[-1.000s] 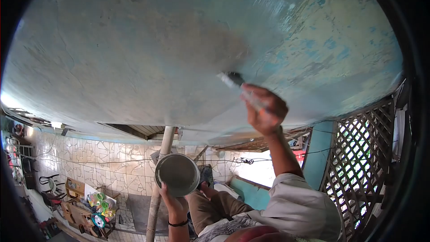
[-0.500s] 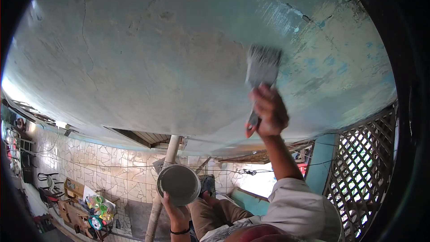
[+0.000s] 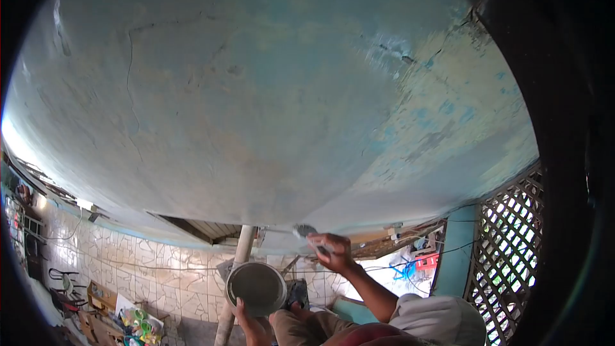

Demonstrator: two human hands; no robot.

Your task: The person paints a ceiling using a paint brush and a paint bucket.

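Observation:
A large blue-green wall with grey patches and cracks fills the upper view. My right hand is closed around the handle of a wide brush, whose bristles are near the lower part of the wall, above and to the right of the bucket. Whether the bristles touch the wall I cannot tell. My left hand grips the near side of a round bucket that holds grey material, its thumb over the rim.
A pale pole runs beside the bucket. Far below lies a stone-patterned tiled floor with a cluttered table and chairs. At the right are a wooden lattice and a red crate.
My right hand and the brush have come down from the wall's middle toward the bucket. The view has shifted, and the bucket now appears slightly lower.

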